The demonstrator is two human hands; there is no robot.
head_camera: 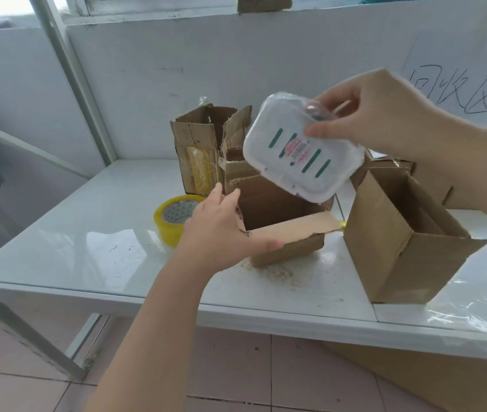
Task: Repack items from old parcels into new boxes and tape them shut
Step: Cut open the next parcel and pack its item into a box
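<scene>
Step in hand: item transfer, old parcel to new box. I read right grip [385, 114] as pinched on upper edge of white wrapped container [301, 150], thumb and fingers curled round rim. Container tilted, held in air above opening of torn old parcel [284, 230]. Left grip [221, 230] curled on near-left corner of same parcel, steadying it on bench [87, 248]. New box [400, 233] stands just right of parcel, top open. Next move, my judgement: carry container right, level it, lower into new box; fit may be snug, so align long side first. Tape roll [174, 218] lies near left grip.
</scene>
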